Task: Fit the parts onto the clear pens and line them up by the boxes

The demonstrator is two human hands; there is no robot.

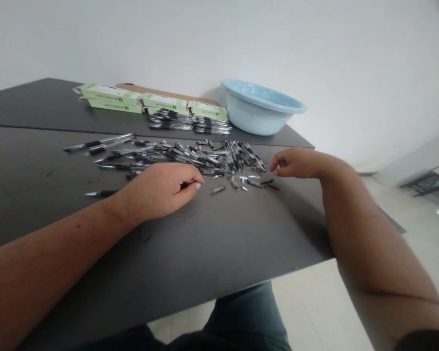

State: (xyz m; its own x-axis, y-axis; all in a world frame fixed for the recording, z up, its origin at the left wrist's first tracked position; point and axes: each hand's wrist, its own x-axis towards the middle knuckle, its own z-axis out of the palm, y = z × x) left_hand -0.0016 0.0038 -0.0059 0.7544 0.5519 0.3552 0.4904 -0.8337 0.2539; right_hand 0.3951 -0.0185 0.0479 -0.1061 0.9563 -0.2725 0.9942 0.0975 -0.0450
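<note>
My left hand (164,189) rests over the near edge of the pen pile, fingers curled in and thumb against them; whatever they may hold is hidden. Beneath its wrist a black-grip pen (102,193) sticks out to the left. My right hand (291,163) hovers at the right end of the pile, fingers loosely bent, with nothing visible between thumb and forefinger. Between the hands lie a heap of clear and black pen parts (237,156), a short clear piece (218,189) and several small silver tips (244,188).
Green-and-white boxes (111,92) stand stacked at the back, with bundles of pens (212,125) in front of the right-hand ones. A light blue basin (258,114) sits at the back right by the wall. The grey table (219,248) has its near edge above my legs.
</note>
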